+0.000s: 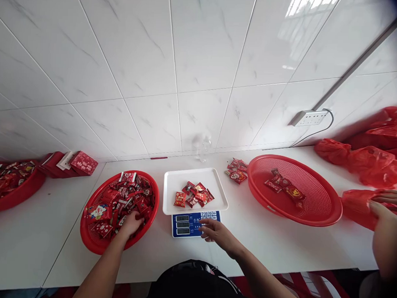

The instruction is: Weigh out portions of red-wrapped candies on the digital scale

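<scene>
My left hand (131, 224) reaches into the left red basket (156, 199), its fingers curled down among small red wrapped packets (141, 203). The fingertips are hidden, so what they grip cannot be made out. Over the keypad of a blue digital scale (178, 231) hovers my right hand (215, 233), fingers apart and holding nothing. On the scale rests a white tray (174, 178) with several red and gold packets (200, 196) near its middle. Right of the tray, a small heap of red packets (237, 171) lies on the table.
A larger red basket (314, 183) on the right holds several packets (283, 184). Beyond it are red plastic bags (374, 161) and another person's hand (380, 205) at one bag. Red boxes (83, 163), another filled basket (34, 189) and a clear bottle (205, 149) stand around.
</scene>
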Available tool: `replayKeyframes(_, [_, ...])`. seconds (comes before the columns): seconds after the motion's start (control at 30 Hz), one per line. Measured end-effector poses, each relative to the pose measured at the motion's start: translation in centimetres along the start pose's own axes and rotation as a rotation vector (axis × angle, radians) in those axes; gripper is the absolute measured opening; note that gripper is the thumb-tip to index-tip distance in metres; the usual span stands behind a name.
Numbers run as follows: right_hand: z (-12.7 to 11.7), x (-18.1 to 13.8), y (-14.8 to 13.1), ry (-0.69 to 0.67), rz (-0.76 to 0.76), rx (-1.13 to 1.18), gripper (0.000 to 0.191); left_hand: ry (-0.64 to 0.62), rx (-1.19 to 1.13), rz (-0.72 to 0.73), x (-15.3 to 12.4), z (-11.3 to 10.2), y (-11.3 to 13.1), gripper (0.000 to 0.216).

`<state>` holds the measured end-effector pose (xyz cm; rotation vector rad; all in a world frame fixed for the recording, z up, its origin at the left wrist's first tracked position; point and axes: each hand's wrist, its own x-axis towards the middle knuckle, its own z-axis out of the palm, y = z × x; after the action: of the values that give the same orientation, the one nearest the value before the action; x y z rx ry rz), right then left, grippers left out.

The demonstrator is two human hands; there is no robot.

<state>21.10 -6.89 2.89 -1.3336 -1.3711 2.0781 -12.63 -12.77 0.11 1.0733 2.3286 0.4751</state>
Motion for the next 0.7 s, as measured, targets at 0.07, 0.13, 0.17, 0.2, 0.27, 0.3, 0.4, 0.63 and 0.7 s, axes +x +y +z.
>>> replayKeyframes(0.07, [0.4, -0.3, 0.9, -0.020, 0.014, -0.026, 0.035, -0.065, 0.063, -0.023, 0.3, 0.1, -1.4, 0.015])
replayKeyframes(0.13, [0.5, -0.5, 1.4, -0.030, 0.018, -0.037, 0.037, -0.104, 0.120, -0.033, 0.6, 0.6, -2.1, 0.019])
replayKeyframes(0.17, [0.5, -0.6, 1.5, -0.031, 0.018, -0.039, 0.038, -0.118, 0.146, -0.037, 0.8, 0.8, -2.3, 0.020])
replayKeyframes(0.2, [0.5, -0.6, 1.5, -0.030, 0.019, -0.042, 0.040, -0.132, 0.170, -0.041, 1.1, 1.1, -2.3, 0.021])
replayKeyframes(0.27, [0.5, -0.7, 1.4, -0.022, 0.020, -0.049, 0.043, -0.163, 0.212, -0.051, 1.7, 1.6, -2.1, 0.019])
replayKeyframes(0.3, [0.5, -0.7, 1.3, -0.019, 0.019, -0.053, 0.044, -0.179, 0.229, -0.057, 1.9, 1.8, -2.0, 0.016])
replayKeyframes(0.4, [0.5, -0.7, 1.2, -0.017, 0.002, -0.063, 0.044, -0.211, 0.264, -0.069, 2.4, 2.3, -1.6, 0.008])
replayKeyframes(0.63, [0.4, -0.7, 2.0, -0.014, -0.009, -0.067, 0.043, -0.188, 0.212, -0.077, 1.8, 1.6, -1.5, 0.012])
replayKeyframes(0.7, [0.3, -0.8, 2.0, -0.014, -0.007, -0.071, 0.044, -0.151, 0.166, -0.094, 1.6, 0.8, -1.4, 0.014])
